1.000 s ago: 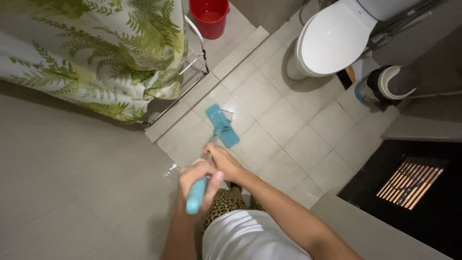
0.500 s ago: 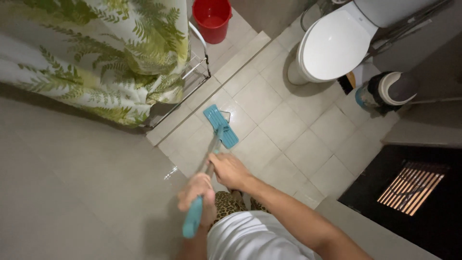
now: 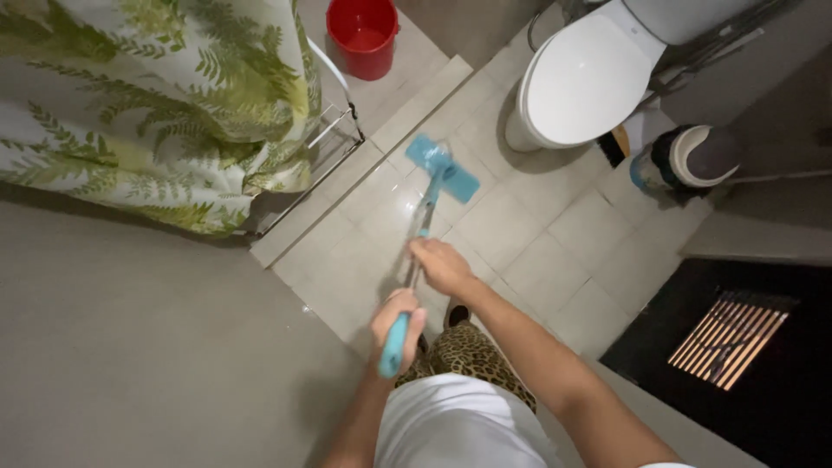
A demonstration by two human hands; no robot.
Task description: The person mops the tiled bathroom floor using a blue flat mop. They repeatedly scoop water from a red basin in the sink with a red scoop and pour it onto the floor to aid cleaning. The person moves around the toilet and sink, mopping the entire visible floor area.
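On tiled bathroom floor (image 3: 511,225): teal flat-head mop (image 3: 442,169) near white toilet (image 3: 589,82).
Left hand (image 3: 397,325) and right hand (image 3: 440,264) clamp the handle apart, giving leverage.

Both arms reach down and forward — the left hand (image 3: 397,326) fisted around the near end of the turquoise plastic-handled flat mop (image 3: 440,165), the right hand (image 3: 442,266) wrapped farther along its shaft, arm nearly straight.

The red bucket (image 3: 364,35) is cut off by the top edge, as is the toilet (image 3: 589,78) at its tank. The fern-print curtain (image 3: 156,104) hides whatever lies behind it. The mop handle (image 3: 422,227) vanishes inside the right hand (image 3: 440,265) and left hand (image 3: 396,325); both forearms run off the bottom edge
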